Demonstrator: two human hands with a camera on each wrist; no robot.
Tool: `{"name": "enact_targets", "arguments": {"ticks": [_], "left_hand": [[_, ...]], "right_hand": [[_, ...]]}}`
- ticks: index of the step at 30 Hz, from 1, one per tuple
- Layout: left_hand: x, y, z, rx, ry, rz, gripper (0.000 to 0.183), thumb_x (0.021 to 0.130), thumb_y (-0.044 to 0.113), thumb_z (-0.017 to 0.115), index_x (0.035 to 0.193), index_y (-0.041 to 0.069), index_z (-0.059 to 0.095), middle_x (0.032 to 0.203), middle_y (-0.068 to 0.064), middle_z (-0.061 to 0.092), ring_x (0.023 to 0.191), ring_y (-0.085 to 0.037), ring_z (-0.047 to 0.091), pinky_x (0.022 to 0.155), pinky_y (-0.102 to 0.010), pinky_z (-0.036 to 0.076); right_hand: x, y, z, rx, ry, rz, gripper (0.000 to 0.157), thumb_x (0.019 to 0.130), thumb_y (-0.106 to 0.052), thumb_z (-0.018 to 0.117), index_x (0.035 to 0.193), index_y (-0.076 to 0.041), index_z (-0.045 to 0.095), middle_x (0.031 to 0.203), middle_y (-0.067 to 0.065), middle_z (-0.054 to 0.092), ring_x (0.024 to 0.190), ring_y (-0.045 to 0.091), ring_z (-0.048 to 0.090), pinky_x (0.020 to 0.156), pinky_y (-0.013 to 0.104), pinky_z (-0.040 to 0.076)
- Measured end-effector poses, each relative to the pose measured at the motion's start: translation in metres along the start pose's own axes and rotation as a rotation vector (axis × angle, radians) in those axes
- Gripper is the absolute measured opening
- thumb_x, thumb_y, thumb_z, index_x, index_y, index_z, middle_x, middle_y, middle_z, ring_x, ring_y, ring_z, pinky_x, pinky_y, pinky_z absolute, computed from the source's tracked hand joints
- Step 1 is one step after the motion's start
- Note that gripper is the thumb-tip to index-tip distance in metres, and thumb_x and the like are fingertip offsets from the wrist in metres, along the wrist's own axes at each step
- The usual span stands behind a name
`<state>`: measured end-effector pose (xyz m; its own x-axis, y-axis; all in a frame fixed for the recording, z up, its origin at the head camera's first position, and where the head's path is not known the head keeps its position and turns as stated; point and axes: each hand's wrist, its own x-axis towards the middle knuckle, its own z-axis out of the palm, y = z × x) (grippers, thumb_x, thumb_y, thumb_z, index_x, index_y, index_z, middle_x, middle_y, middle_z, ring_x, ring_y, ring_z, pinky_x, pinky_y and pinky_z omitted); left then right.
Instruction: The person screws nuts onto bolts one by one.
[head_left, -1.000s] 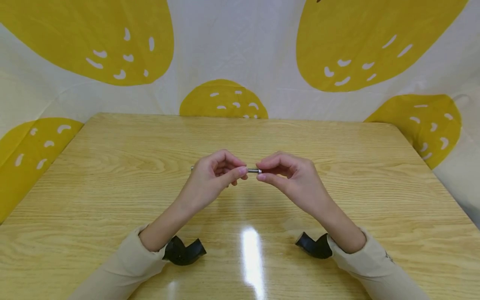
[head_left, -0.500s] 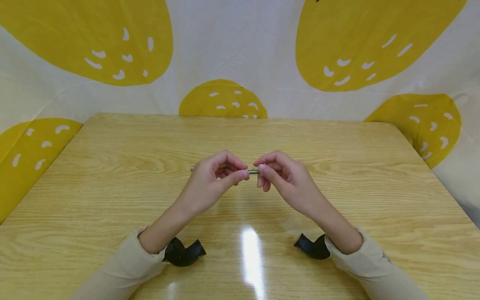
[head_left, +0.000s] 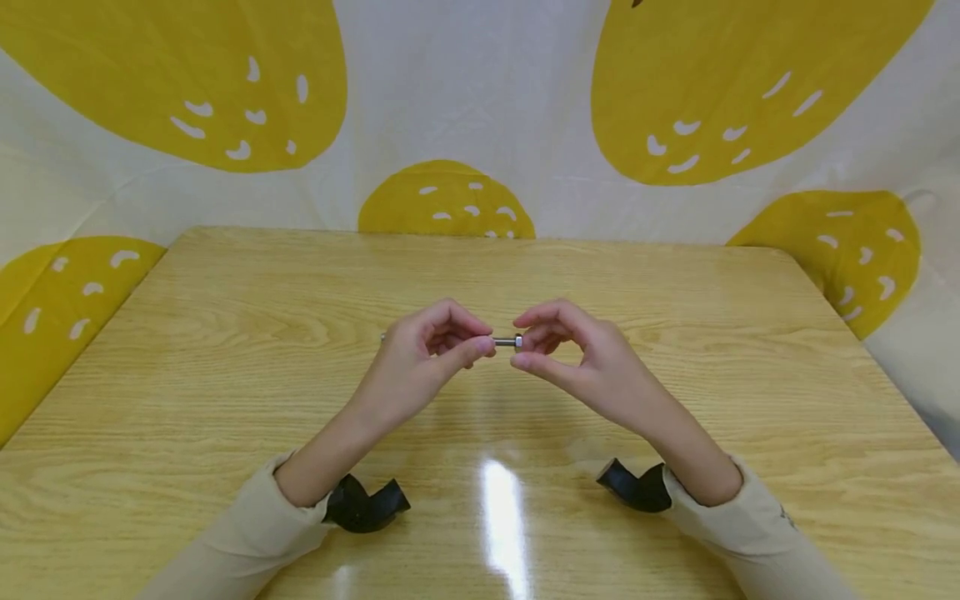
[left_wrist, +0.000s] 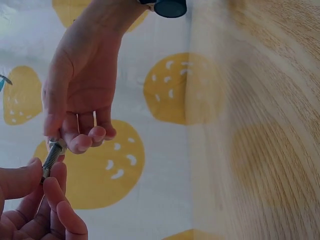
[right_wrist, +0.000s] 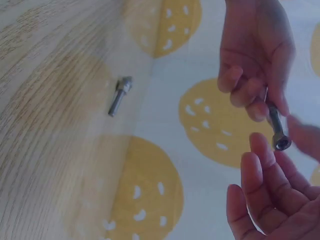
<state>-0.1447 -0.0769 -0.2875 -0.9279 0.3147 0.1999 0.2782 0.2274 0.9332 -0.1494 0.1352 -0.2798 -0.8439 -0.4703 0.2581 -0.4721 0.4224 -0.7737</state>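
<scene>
My left hand [head_left: 416, 358] pinches a metal bolt [head_left: 505, 342] between thumb and fingers and holds it level above the table. A hex nut [head_left: 518, 342] sits at the bolt's right end; its open bore [right_wrist: 283, 144] faces the right wrist camera. Around the nut is my right hand [head_left: 588, 358], thumb below and index finger above, both spread apart from it. The other right fingers are loosely bent close behind the nut. The left wrist view shows the threaded shank [left_wrist: 50, 161] between the two hands.
A second metal bolt [right_wrist: 120, 95] with a thicker end lies on the wood-grain table [head_left: 225, 433], mostly hidden behind my left hand in the head view. Black curved wrist mounts [head_left: 367, 504] stick out from both sleeves. A white cloth with yellow shapes [head_left: 480, 100] hangs behind the table.
My right thumb and fingers closed in at the nut half a second ago, and are now spread apart, with the nut showing. The left hand stays nearly still on the bolt.
</scene>
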Motion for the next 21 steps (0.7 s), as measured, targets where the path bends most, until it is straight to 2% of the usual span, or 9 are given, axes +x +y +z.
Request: {"name": "enact_targets", "arguments": {"ticks": [5, 10, 16, 19, 21], "left_hand": [[-0.0002, 0.0012, -0.0007, -0.008, -0.004, 0.001, 0.011, 0.088, 0.016, 0.064, 0.096, 0.009, 0.063, 0.084, -0.005, 0.064, 0.068, -0.018, 0.056, 0.057, -0.023, 0.044], [-0.0009, 0.0020, -0.0001, -0.015, -0.009, 0.010, 0.010, 0.088, 0.014, 0.064, 0.096, 0.008, 0.063, 0.085, -0.006, 0.065, 0.068, -0.017, 0.056, 0.057, -0.022, 0.045], [-0.0017, 0.0025, 0.0039, -0.006, -0.021, 0.049, 0.010, 0.087, 0.011, 0.065, 0.094, 0.005, 0.063, 0.085, -0.006, 0.066, 0.066, -0.015, 0.058, 0.056, -0.022, 0.046], [-0.0018, 0.0033, 0.0052, 0.003, -0.017, 0.042, 0.009, 0.087, 0.012, 0.065, 0.094, 0.007, 0.063, 0.085, -0.005, 0.066, 0.066, -0.016, 0.058, 0.055, -0.022, 0.045], [-0.0018, 0.0035, 0.0051, 0.010, -0.009, 0.031, 0.008, 0.087, 0.013, 0.065, 0.094, 0.008, 0.063, 0.084, -0.004, 0.066, 0.066, -0.016, 0.057, 0.055, -0.022, 0.045]], "right_hand": [[-0.0011, -0.0010, 0.0010, -0.081, 0.030, -0.047, 0.017, 0.087, -0.014, 0.065, 0.103, -0.009, 0.062, 0.091, -0.004, 0.068, 0.084, 0.006, 0.061, 0.073, 0.025, 0.051], [-0.0018, 0.0004, 0.0041, -0.090, -0.004, -0.051, 0.011, 0.092, -0.014, 0.057, 0.099, -0.008, 0.062, 0.084, -0.003, 0.067, 0.074, 0.008, 0.059, 0.061, 0.024, 0.045], [0.0000, 0.0001, 0.0093, -0.088, -0.018, 0.044, 0.026, 0.100, -0.019, 0.042, 0.087, -0.008, 0.061, 0.078, 0.000, 0.068, 0.068, 0.012, 0.054, 0.056, 0.025, 0.039], [0.0009, 0.0002, 0.0095, -0.094, 0.000, 0.102, 0.035, 0.102, -0.026, 0.038, 0.083, -0.009, 0.062, 0.078, 0.001, 0.068, 0.063, 0.014, 0.049, 0.054, 0.025, 0.038], [0.0007, 0.0002, 0.0077, -0.101, 0.007, 0.115, 0.037, 0.101, -0.030, 0.038, 0.085, -0.010, 0.064, 0.081, 0.001, 0.067, 0.066, 0.014, 0.051, 0.057, 0.026, 0.040]]}}
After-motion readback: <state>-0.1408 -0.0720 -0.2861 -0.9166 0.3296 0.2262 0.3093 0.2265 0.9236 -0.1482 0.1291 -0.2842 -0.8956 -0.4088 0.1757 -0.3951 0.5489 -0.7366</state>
